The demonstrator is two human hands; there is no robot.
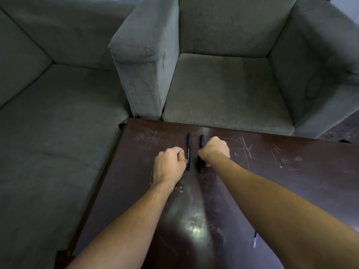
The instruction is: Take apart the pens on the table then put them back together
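On the table: two dark pens lie side by side, lengthwise away from the person.
Table (272,171): dark brown, scratched, set against a grey sofa (223,84).
Left pen (188,151): flat, white lettering on its barrel.
Right pen (201,144): partly hidden by a fist.
Left hand (169,164): curled, fingertips touching the left pen's side.
Right hand (214,150): fingers closed round the right pen.

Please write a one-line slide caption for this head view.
Both hands, left and right, reach two dark pens lying parallel on a scratched table.
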